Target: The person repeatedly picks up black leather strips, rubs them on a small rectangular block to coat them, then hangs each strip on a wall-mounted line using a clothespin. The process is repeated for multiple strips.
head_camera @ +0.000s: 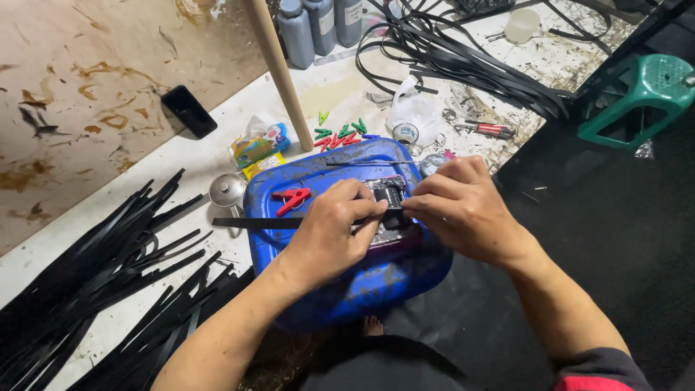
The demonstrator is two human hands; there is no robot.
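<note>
A blue plastic jerrycan lies on its side in front of me and serves as a work surface. My left hand and my right hand meet over a silvery block on top of it. Both pinch a long flat black strip that runs out to the left over the can's edge. A small black loop or buckle sits between my fingertips. A red clip lies on the can just left of my left hand. A thin metal rod rests along the can's far edge.
Piles of black strips lie at left, more coil at the back. Red and green clips, a white bag, pliers, dark bottles, a wooden pole, a phone, a metal cup and a green stool surround me.
</note>
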